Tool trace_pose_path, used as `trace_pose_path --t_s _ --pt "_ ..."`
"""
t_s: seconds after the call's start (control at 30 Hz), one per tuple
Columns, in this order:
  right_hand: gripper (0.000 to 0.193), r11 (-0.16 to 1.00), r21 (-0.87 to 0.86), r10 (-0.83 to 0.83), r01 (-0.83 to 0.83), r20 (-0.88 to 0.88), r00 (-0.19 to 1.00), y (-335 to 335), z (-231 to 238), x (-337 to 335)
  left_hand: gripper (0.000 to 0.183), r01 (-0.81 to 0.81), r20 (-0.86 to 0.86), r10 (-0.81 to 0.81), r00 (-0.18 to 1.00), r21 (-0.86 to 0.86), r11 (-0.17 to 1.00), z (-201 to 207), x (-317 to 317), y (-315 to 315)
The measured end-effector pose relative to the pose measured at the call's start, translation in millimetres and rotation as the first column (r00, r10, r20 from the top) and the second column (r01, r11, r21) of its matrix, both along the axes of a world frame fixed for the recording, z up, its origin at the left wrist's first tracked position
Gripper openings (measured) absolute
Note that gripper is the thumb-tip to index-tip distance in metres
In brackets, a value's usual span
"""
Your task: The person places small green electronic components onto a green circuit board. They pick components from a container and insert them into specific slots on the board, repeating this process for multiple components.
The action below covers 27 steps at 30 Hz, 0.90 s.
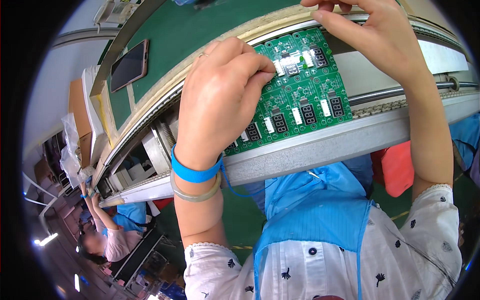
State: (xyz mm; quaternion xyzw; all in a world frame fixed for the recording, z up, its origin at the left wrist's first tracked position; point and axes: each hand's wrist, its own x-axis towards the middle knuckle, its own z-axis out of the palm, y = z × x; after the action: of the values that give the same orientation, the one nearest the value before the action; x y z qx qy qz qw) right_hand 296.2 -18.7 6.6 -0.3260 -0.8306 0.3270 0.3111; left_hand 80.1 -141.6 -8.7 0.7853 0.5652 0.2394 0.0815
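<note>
A green circuit board panel (292, 92) lies on the rails of a conveyor in front of me. It carries rows of black-framed digit displays (308, 114), white rectangular parts (297, 115) and a few small green parts (303, 60). My left hand (220, 90) is over the panel's left part, thumb and forefinger pinched at a spot in the upper row. Whatever the pinch holds is hidden. Beyond the panel's far right corner hovers my right hand (372, 42), thumb apart from the bent fingers, nothing visible between them. Its fingertips are partly cut off by the picture's top edge.
A blue wrist strap (195, 169) with a cord circles my left wrist, above a bangle (196, 192). The metal rail (325, 142) runs along the near side. A phone (130, 65) lies on the green surface at far left. Another person (117, 240) works farther down the line.
</note>
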Motion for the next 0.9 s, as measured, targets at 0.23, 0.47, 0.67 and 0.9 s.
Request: trace_pose_path --t_s 0.23,0.47,0.67,0.9 --pt "0.019 0.987 0.136 0.102 -0.086 -0.12 0.988 15.0 -29.7 3.1 0.008 -0.007 0.001 0.007 1.0 0.018 1.0 -3.1 4.8 1.7" --pt "0.018 0.982 0.155 0.123 -0.106 -0.107 0.987 16.5 -31.0 2.6 0.008 0.001 -0.012 0.0 1.0 0.032 1.0 -4.0 5.0 2.0" --pt "0.017 0.988 0.118 0.111 -0.096 -0.126 0.986 12.1 -26.3 3.7 0.012 0.003 0.012 -0.003 1.0 -0.012 1.0 -1.6 5.0 2.7" --pt "0.017 0.985 0.129 0.142 -0.119 -0.189 0.972 18.7 -27.9 3.8 0.012 -0.025 0.124 0.022 0.992 0.017 1.0 5.0 -0.2 5.3"
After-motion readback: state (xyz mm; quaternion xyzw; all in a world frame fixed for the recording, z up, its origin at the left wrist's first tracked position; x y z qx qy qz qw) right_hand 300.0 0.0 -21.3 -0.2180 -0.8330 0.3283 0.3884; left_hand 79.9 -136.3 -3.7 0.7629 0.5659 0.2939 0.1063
